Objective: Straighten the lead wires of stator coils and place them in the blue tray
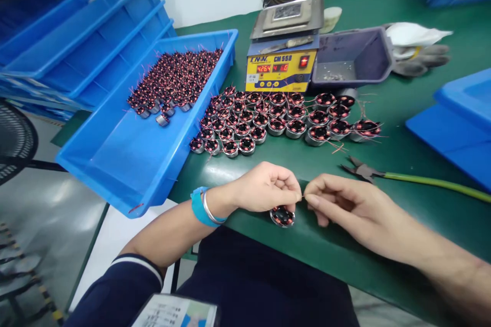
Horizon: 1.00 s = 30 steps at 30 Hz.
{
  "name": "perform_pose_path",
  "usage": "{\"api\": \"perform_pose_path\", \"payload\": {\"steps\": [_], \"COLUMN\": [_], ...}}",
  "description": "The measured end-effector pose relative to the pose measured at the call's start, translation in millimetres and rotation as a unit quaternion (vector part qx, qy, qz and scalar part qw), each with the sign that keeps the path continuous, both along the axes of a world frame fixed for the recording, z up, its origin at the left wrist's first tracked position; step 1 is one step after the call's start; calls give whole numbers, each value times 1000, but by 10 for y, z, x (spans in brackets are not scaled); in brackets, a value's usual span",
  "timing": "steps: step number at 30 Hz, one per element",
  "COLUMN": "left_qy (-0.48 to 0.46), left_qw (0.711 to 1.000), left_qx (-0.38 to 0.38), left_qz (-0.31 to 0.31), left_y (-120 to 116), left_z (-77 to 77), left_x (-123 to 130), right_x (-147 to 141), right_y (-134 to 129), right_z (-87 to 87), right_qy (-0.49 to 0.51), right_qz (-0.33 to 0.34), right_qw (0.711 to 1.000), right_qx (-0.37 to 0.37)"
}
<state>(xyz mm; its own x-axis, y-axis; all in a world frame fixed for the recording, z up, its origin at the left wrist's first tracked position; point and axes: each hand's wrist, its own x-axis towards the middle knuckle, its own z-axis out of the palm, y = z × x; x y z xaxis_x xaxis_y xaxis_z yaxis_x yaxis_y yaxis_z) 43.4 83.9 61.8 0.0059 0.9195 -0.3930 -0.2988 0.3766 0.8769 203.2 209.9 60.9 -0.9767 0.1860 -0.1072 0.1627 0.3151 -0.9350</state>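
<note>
A motor stator with copper windings and a silvery rim lies near the front edge of the green table, just under my left hand. The thumb and forefinger of that hand pinch a thin copper wire. From the other side, my right hand pinches the same wire, its fingertips nearly meeting those of the left. Whether the wire runs to this stator is hidden by my fingers. Beyond both hands stand rows of similar stators, their loose wire ends sticking out. Cutting pliers with green handles rest right of my right hand.
A blue tray at left holds a heap of stators, with stacked blue bins behind. At the back stand a yellow solder pot with lit displays and a grey bin. Gloves and blue bins are at right.
</note>
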Motion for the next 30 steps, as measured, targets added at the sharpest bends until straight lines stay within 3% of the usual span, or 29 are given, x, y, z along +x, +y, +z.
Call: {"api": "perform_pose_path", "payload": {"steps": [2, 4, 6, 9, 11, 13, 16, 18, 20, 21, 23, 26, 28, 30], "left_qy": [2, 2, 5, 10, 12, 13, 19, 21, 19, 17, 12, 6, 5, 6], "left_qw": [1000, 1000, 1000, 1000, 1000, 1000, 1000, 1000, 1000, 1000, 1000, 1000, 1000, 1000], "left_qx": [-4, -6, -9, -13, -12, -8, -1, 3, 2, 0, -5, -6, -3, -3], "left_qz": [-1, -1, 4, 8, 6, 4, 3, 3, 3, 2, 1, -1, 0, 2], "left_y": [1, 5, 12, 21, 22, 20, 14, 12, 14, 16, 19, 22, 22, 21], "left_z": [-4, -2, 9, 34, 51, 63, 72, 71, 64, 58, 43, 25, 22, 25], "left_x": [1, 3, 6, 14, 18, 22, 25, 24, 21, 19, 14, 10, 11, 13], "right_x": [58, 113, 147, 137, 93, 37, -22, -23, 4, 24, 66, 114, 142, 171], "right_y": [37, 73, 96, 86, 50, 0, -65, -80, -63, -45, 1, 63, 93, 115], "right_z": [-30, -64, -81, -58, -25, -2, -6, -22, -33, -34, -32, -39, -67, -110], "right_qy": [135, 228, 270, 303, 298, 256, 109, 3, -31, -7, 105, 265, 298, 301], "right_qz": [-16, 12, 49, 64, 50, 23, 2, 13, 17, 10, -7, -3, 21, 41], "right_qw": [969, 899, 845, 819, 831, 881, 985, 999, 997, 1000, 985, 884, 830, 813], "right_qx": [206, 373, 458, 483, 467, 397, 135, -37, -69, -25, 136, 386, 471, 497]}}
